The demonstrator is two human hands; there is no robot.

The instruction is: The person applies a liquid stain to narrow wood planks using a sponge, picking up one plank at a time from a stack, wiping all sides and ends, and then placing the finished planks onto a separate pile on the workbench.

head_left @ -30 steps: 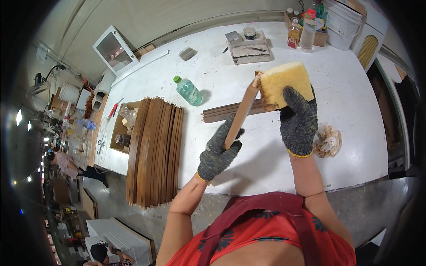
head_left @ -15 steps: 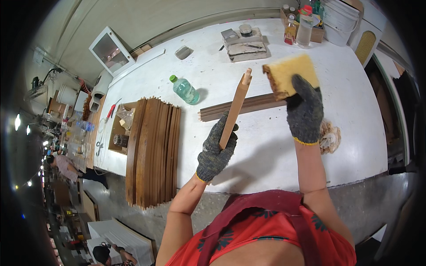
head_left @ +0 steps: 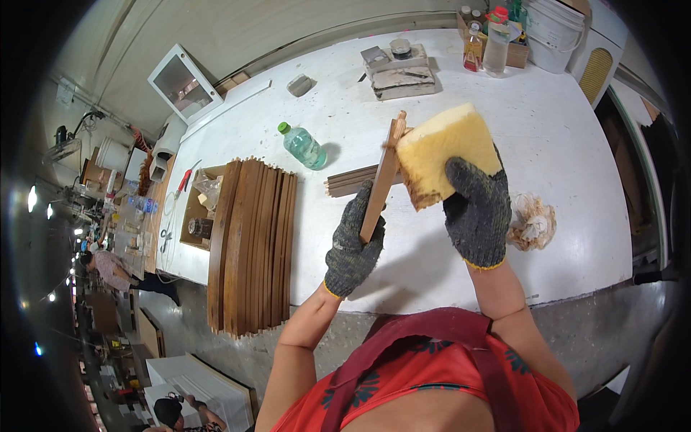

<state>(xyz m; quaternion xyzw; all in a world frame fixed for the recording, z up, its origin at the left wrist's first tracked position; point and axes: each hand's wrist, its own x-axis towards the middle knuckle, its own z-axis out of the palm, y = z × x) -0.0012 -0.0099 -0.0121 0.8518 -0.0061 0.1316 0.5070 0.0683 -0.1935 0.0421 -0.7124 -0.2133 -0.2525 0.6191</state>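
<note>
My left hand (head_left: pixel 355 241), in a dark knitted glove, is closed around the lower end of a brown wooden slat (head_left: pixel 383 178). The slat tilts up and away from me, with a paler, narrow tip at its far end. In my gloved right hand (head_left: pixel 478 213) is a thick yellow sponge (head_left: pixel 448 155), its left edge stained dark brown. That stained edge is right at the upper part of the slat; it seems to touch it. Behind them a few dark slats (head_left: pixel 351 181) lie on the white table (head_left: pixel 576 173), partly hidden by the sponge.
Left of my hands stands a large stack of brown slats (head_left: pixel 252 245), beside a cardboard box (head_left: pixel 193 237). A green-capped bottle (head_left: pixel 302 147) lies farther back. A crumpled stained cloth (head_left: pixel 533 222) is at right. Bottles (head_left: pixel 497 47) and a white bucket (head_left: pixel 553 36) stand at the back right.
My right hand has brought the sponge left and toward me, up to the slat. My left hand holds the slat almost in the same place.
</note>
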